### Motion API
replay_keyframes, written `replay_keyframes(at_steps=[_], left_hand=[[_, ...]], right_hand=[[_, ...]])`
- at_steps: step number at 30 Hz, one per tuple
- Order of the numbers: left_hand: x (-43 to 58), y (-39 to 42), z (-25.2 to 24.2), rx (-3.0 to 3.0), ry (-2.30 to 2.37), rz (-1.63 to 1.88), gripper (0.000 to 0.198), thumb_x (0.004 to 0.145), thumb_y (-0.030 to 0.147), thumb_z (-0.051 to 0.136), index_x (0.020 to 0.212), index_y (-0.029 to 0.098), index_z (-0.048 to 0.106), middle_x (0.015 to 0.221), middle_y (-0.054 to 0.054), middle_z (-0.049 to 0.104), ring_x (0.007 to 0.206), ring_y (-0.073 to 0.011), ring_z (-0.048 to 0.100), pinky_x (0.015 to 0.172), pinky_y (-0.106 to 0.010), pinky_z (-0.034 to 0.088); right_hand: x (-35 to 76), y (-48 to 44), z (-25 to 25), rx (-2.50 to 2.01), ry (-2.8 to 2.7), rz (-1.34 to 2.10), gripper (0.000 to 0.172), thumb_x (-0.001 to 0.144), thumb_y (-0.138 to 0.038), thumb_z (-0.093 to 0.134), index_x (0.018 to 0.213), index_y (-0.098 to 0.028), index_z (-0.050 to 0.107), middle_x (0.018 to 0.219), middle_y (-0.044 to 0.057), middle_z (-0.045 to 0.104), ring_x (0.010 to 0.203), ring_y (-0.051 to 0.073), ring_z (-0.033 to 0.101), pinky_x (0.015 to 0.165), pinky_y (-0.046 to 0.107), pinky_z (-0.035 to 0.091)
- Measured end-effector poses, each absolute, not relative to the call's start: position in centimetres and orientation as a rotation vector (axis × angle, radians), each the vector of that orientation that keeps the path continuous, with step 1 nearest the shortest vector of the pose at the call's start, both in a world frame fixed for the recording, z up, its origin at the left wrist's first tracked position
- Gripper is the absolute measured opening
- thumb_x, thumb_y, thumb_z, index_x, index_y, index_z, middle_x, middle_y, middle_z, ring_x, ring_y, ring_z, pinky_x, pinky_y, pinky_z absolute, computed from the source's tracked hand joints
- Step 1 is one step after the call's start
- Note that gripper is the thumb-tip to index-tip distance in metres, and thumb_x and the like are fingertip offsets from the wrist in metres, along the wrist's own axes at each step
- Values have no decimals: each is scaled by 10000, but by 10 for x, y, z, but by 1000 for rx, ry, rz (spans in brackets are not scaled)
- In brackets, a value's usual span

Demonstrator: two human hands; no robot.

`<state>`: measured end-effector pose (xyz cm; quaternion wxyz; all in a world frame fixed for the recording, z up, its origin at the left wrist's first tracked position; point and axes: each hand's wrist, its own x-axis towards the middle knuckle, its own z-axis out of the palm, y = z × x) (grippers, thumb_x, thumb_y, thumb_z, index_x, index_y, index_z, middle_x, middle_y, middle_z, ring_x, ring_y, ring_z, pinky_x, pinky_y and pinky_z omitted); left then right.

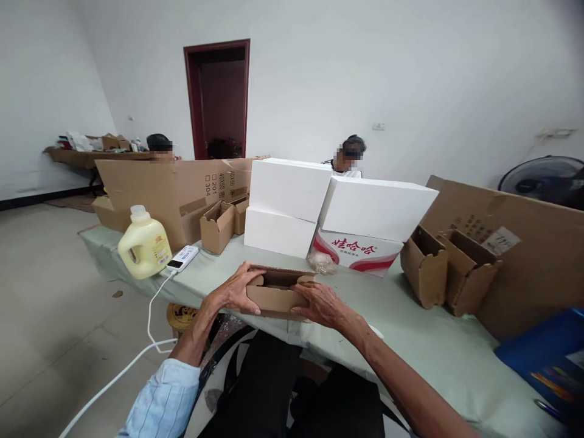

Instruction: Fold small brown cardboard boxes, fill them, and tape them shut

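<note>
Brown cardboard box (277,299) is being held at the near edge of the table (424,350); left hand (236,292) and right hand (320,302), half-curled, are clasping its left and right ends; white boxes (288,190) are standing beyond.

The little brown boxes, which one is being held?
The front box, gripped between the left hand and the right hand. The other little boxes stand farther away, untouched.

Plain room, apparently makeshift workroom: cloth-covered table (406,350); cartons (275,299), white boxes (288,190) on table; people (352,157), doorway (223,109) beyond table.
</note>
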<state>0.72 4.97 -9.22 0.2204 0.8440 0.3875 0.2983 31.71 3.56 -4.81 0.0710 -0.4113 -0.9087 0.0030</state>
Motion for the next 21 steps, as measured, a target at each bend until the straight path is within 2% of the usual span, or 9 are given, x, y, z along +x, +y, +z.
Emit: replay_keyframes(at_steps=[2,4,7,10,12,16,21], left_hand=[[8,49,-88,2378,1093,747,1163,490,410,1023,1531,258,529,1510,-135,429,1445,-386,430,1247,-533,380],[10,48,-83,2405,1122,671,1188,473,413,1023,1537,241,523,1469,-145,462,1397,-397,459,1204,-548,418],[10,46,-75,2401,1140,586,1208,438,404,1025,1523,227,524,1390,-142,506,1327,-401,499,1143,-554,463],[8,45,-68,2397,1068,584,1183,431,377,1024,1496,221,533,1351,-124,525,1315,-381,515,1137,-496,471],[4,46,-66,2400,982,618,1164,428,384,1024,1476,237,539,1359,-107,529,1320,-365,522,1139,-463,469],[-3,45,-64,2371,913,653,1133,449,443,1013,1449,260,513,1311,-75,526,1271,-341,548,1092,-469,493],[-5,36,-66,2276,933,752,1086,473,477,1004,1387,274,454,1309,-65,504,1216,-306,546,1038,-458,493]], right_hand=[[318,34,-48,-1176,-2756,-79,306,893,-403,805,1101,-200,710,1064,113,749,1017,290,696,786,335,508],[324,34,-51,-1117,-2732,-129,345,888,-443,812,1096,-189,704,1090,128,740,1037,296,686,810,351,520],[336,33,-59,-1039,-2609,-125,479,896,-492,800,1237,-175,687,1209,164,729,1148,327,672,924,415,548],[347,31,-65,-973,-2434,-43,588,898,-553,781,1347,-193,660,1317,174,704,1284,356,623,1073,489,509],[352,27,-66,-976,-2301,46,609,885,-598,775,1352,-221,670,1288,155,710,1290,358,616,1100,504,492],[356,19,-63,-1008,-2020,242,568,853,-626,777,1268,-245,710,1022,71,691,1036,290,663,973,427,537],[354,19,-75,-1023,-1673,358,457,815,-591,781,1098,-237,727,935,18,615,895,223,592,849,329,506]])
